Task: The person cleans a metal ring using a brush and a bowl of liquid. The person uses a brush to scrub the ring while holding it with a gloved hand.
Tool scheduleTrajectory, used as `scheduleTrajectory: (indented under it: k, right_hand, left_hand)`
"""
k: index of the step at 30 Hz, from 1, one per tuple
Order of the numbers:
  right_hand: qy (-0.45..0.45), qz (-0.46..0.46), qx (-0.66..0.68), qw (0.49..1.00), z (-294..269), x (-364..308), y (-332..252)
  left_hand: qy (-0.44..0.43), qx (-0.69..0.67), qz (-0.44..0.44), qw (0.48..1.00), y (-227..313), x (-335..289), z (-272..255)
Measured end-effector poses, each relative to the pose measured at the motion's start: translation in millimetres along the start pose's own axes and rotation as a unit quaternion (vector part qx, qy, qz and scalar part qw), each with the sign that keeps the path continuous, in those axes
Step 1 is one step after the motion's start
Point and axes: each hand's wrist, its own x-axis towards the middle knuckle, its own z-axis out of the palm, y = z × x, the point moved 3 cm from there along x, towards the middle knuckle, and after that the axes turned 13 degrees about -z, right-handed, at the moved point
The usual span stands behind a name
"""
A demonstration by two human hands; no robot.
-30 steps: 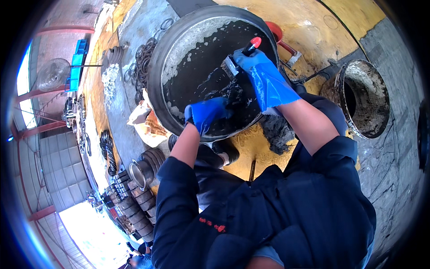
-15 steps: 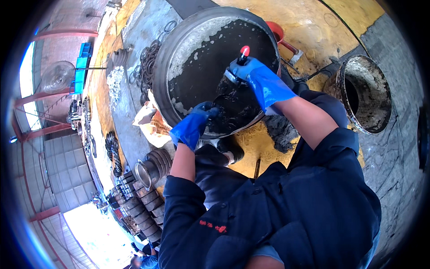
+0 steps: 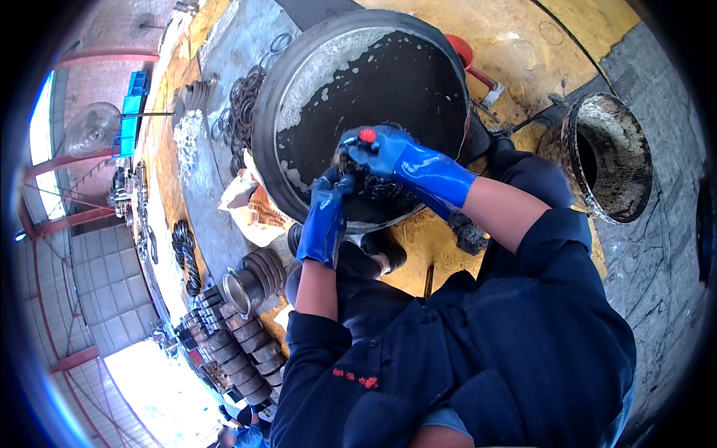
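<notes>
A wide round tub (image 3: 266, 138) of black liquid (image 3: 373, 89), with pale foam (image 3: 317, 67) along its far left side, stands in front of me. My right hand (image 3: 381, 151), in a long blue rubber glove, is closed around a brush with a red-tipped handle (image 3: 367, 135), over the near part of the tub. Close beside it, my left hand (image 3: 331, 193), gloved alike, reaches over the near left rim with curled fingers. A dark, wet, shiny thing (image 3: 382, 185) shows below my hands; its shape and the left fingertips' hold are unclear.
At the right stands a crusted metal bucket (image 3: 616, 160). A red scoop-like vessel (image 3: 459, 51) lies beyond the tub. Dark rings (image 3: 243, 104) lie piled left of it, near a torn sack (image 3: 250, 209). Stacked metal cylinders (image 3: 239, 347) stand at the lower left.
My right hand has moved left and toward me with the brush, up against my left hand. My left hand has shifted slightly, its forearm now more upright.
</notes>
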Motion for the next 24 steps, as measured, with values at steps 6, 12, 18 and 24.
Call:
scheduleTrajectory:
  k: [6, 12, 18, 24]
  right_hand:
    - [0.186, 0.288, 0.095, 0.934, -13.0, -2.9, 111.5]
    - [0.087, 0.307, 0.013, 0.948, -0.5, -3.5, 65.8]
    - [-0.049, 0.056, 0.273, 0.959, 23.6, 7.5, -9.3]
    - [0.038, 0.064, 0.07, 0.995, 19.1, 7.6, 16.5]
  left_hand:
    - [0.053, 0.097, 0.076, 0.991, 3.7, -0.6, 22.9]
    - [0.126, -0.002, 0.03, 0.992, -13.5, -13.6, -31.4]
    - [0.073, -0.001, 0.028, 0.997, -13.0, -3.2, -29.9]
    - [0.076, 0.014, 0.068, 0.995, -7.9, -15.4, -2.0]
